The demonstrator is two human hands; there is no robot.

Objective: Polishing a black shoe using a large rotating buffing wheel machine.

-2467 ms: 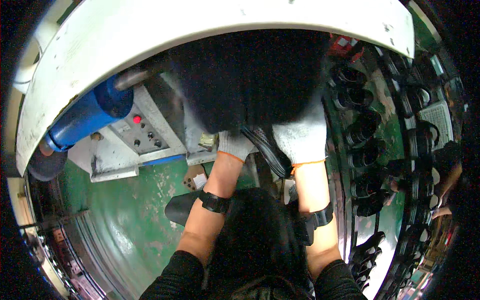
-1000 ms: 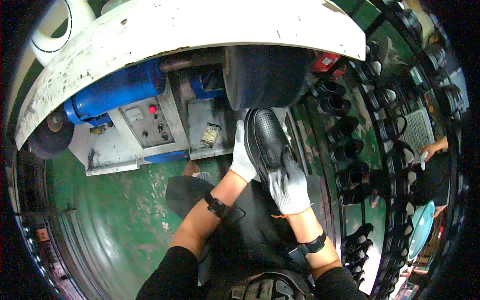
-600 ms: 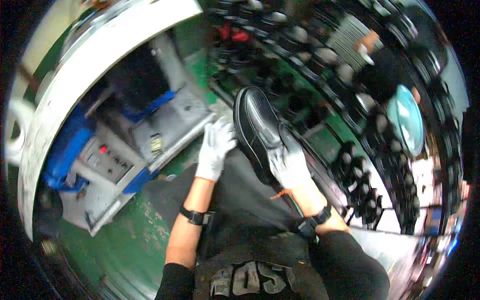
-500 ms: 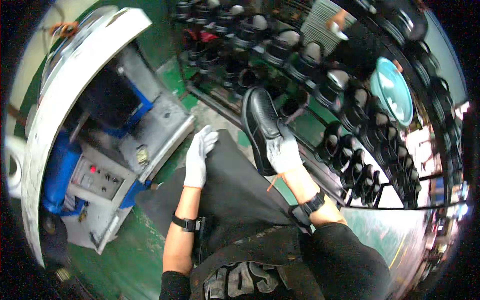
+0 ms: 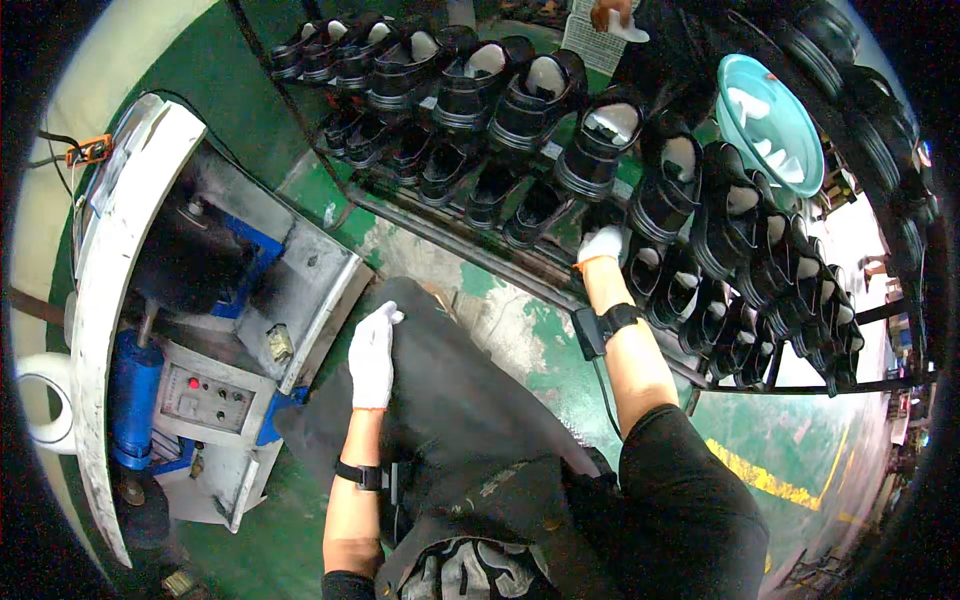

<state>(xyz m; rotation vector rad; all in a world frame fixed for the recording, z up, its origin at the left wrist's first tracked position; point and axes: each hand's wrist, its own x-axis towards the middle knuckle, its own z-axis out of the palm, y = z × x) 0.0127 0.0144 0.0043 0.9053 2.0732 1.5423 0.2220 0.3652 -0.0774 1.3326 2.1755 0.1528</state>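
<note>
Right glove is at the lower row of the shoe rack, left glove is without load

The green floor (image 5: pixel 560 362) is worn to grey in patches, and at four o'clock it carries a yellow line (image 5: pixel 765 475). At nine o'clock stands a machine with a white curved hood (image 5: pixel 105 290). A black rack (image 5: pixel 468 250) runs from eleven to three o'clock.

The right hand (image 5: pixel 602 245), at two o'clock, is next to a dark shoe (image 5: pixel 603 216) in the lower row. Its fingers are hidden, so I cannot tell if they grip. Shoes of the upper row partly stand before the lower one there. The left hand (image 5: pixel 374 352), at eight o'clock, lies above the dark apron (image 5: pixel 470 385), its fingers extended and close together, holding nothing.

Counted: one turquoise basin (image 5: pixel 793 112) at two o'clock, with several white pieces (image 5: pixel 747 103) inside; one blue cylinder (image 5: pixel 133 395) and one red button (image 5: pixel 194 383) toward eight o'clock; two black wrist straps (image 5: pixel 362 477); one co-worker's hand (image 5: pixel 610 14) at one o'clock. The many shoes overlap too much for a sure number.
</note>
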